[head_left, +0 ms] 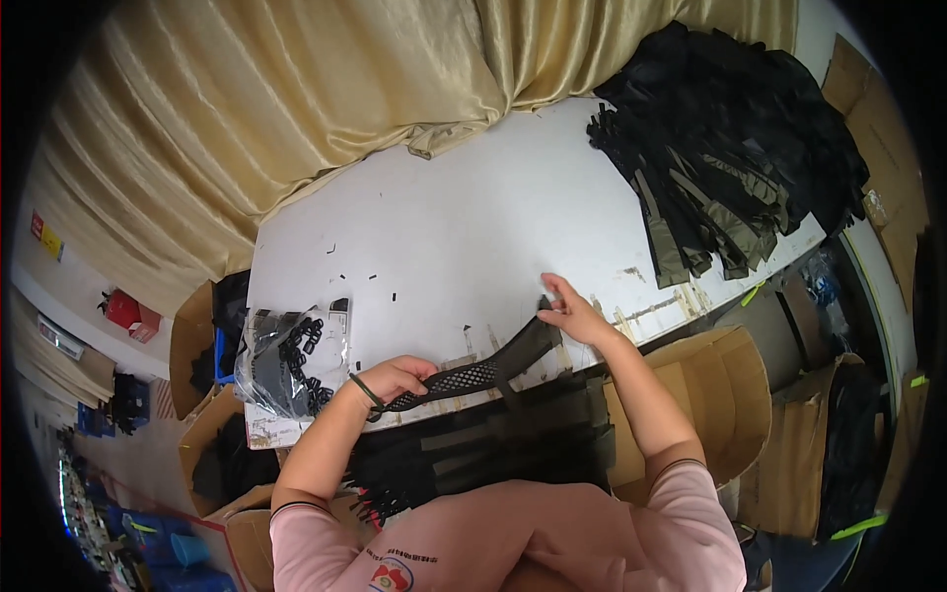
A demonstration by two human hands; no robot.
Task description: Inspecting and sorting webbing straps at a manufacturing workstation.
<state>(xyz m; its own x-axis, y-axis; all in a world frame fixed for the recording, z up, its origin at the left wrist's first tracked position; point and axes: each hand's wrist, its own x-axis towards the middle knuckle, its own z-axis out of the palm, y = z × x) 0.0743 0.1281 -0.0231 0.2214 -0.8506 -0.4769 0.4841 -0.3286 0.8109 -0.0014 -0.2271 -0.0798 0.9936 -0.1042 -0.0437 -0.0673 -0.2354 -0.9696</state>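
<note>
At the white table's (pixel 444 227) near edge, a black mesh strap (pixel 473 373) stretches between both hands, the left hand (pixel 400 378) curled closed over its netted end, the right hand (pixel 570 314) pinching the plain end under its fingertips.

A clear plastic bag (pixel 291 360) of small black parts lies at the lower left of the frame, on the white table's left end. Open brown cardboard boxes stand around it: one (pixel 189 335) at the left beside the bag, another (pixel 212 449) just below that, and a large one (pixel 735 395) at the lower right. A small red box (pixel 128 311) sits at the far left. A red and yellow sign (pixel 44 235) hangs at the left edge.
</note>
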